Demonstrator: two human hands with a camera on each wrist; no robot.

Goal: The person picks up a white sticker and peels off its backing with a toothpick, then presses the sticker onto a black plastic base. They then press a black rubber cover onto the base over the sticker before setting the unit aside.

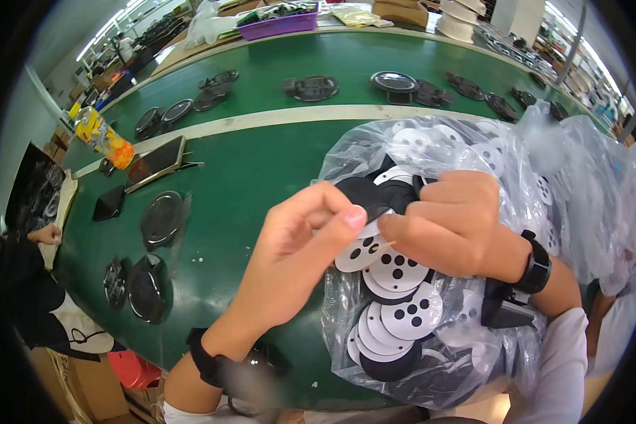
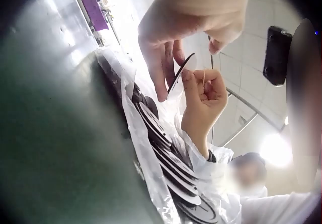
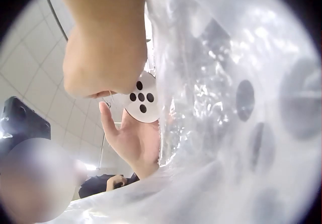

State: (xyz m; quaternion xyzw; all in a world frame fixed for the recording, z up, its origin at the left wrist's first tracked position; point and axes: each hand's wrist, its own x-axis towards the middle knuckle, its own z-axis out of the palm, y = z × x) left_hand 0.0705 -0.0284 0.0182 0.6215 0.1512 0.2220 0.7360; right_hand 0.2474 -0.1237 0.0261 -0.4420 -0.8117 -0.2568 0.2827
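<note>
A round white disc with black dots and a dark back (image 3: 143,99) stands tilted between the two hands over a pile of similar discs (image 1: 411,311). My left hand (image 1: 290,254) holds it, fingers against the dark back; in the left wrist view the disc shows nearly edge-on. My right hand (image 1: 449,222) is curled at the disc's white face and pinches a thin pale stick (image 1: 386,245), whose end sticks out past the fingers. The right hand's inner fingers are hidden in the head view. The pile, white and black discs mixed, lies in a clear plastic bag (image 1: 516,148).
Glossy black round parts (image 1: 162,219) lie on the green table (image 1: 261,155) at the left, and more sit along the back beyond a pale strip (image 1: 261,116). A phone-like device (image 1: 155,164) and an orange-yellow bottle (image 1: 102,138) stand back left. Another person's hand (image 1: 46,234) shows at far left.
</note>
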